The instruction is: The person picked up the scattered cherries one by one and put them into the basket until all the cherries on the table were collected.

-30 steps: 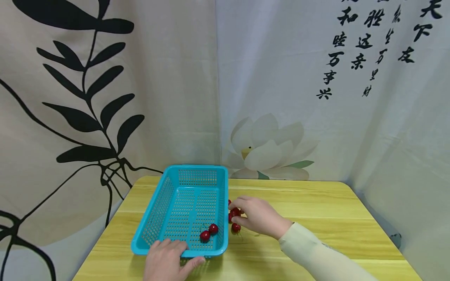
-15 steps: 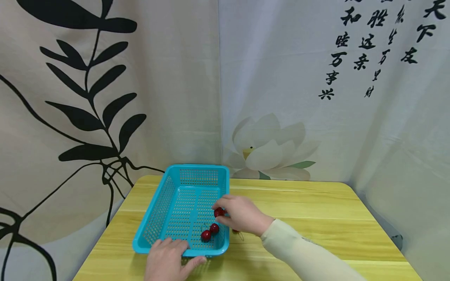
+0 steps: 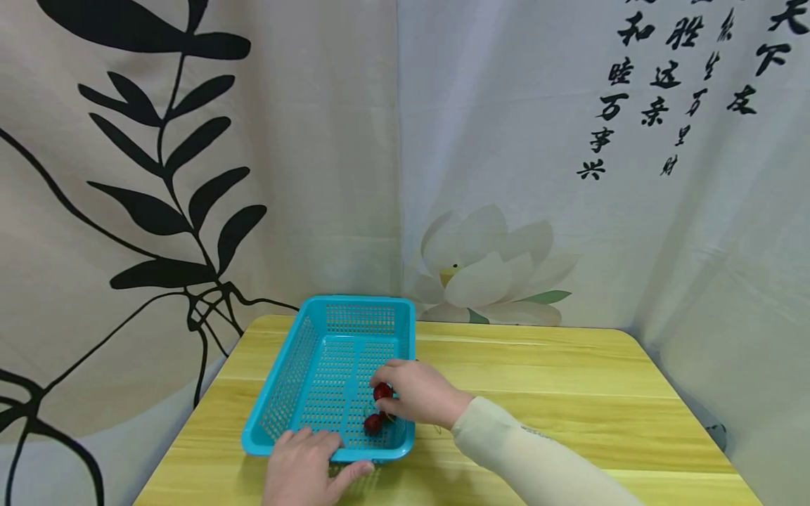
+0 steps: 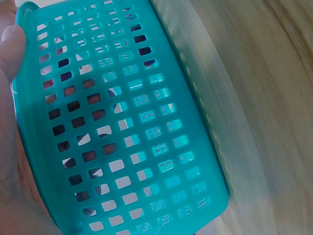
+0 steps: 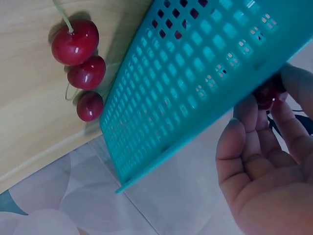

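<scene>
A blue perforated plastic basket [image 3: 342,365] stands on the table. My left hand [image 3: 300,469] grips its near rim, fingers over the inside and thumb outside; the left wrist view shows the thumb side against the basket's wall [image 4: 208,188]. Inside the basket, my right hand [image 3: 422,393] pinches a dark red cherry [image 3: 382,391] between thumb and fingers. Just below it lies another cherry [image 3: 373,424] on the basket floor, with one more mostly hidden by the right thumb. In the right wrist view the held cherry [image 5: 267,93] is partly covered by fingers.
Three cherries with stems, the largest cherry [image 5: 75,42] among them, lie on the wooden table [image 3: 538,393] against the basket's right side. A printed cloth backdrop [image 3: 506,140] hangs behind the table.
My right hand has picked a cherry from the group beside the basket and carried it left over the rim, then down close to the cherries inside. The left hand stays on the rim.
</scene>
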Tool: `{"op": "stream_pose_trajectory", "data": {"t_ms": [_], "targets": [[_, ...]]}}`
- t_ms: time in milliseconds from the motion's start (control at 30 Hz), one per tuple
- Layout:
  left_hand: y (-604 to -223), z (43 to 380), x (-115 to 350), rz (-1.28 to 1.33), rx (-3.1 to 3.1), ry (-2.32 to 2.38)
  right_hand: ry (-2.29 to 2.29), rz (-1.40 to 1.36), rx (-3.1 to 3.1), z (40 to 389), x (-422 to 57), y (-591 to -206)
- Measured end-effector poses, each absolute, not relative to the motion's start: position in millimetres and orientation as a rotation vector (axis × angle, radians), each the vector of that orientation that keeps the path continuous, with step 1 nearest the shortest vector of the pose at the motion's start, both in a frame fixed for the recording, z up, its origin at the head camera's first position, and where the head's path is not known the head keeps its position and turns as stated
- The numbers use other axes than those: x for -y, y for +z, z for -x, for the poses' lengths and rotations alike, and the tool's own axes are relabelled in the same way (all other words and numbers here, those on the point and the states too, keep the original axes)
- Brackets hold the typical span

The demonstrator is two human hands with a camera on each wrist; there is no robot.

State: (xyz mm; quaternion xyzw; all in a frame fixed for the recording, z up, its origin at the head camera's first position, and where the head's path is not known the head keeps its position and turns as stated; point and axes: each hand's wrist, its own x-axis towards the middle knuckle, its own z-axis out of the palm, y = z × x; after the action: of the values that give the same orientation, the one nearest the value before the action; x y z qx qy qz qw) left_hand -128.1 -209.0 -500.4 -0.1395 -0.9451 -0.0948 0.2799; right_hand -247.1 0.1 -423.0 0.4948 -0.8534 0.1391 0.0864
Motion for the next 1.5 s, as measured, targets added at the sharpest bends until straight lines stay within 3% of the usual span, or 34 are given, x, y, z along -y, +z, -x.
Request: {"op": "stream_pose_trajectory", "data": {"t_ms": [1500], "targets": [[-494,126,204,0.265,2.705,-0.237,0.052,-1.351,2.866,256,39,-452]]}}
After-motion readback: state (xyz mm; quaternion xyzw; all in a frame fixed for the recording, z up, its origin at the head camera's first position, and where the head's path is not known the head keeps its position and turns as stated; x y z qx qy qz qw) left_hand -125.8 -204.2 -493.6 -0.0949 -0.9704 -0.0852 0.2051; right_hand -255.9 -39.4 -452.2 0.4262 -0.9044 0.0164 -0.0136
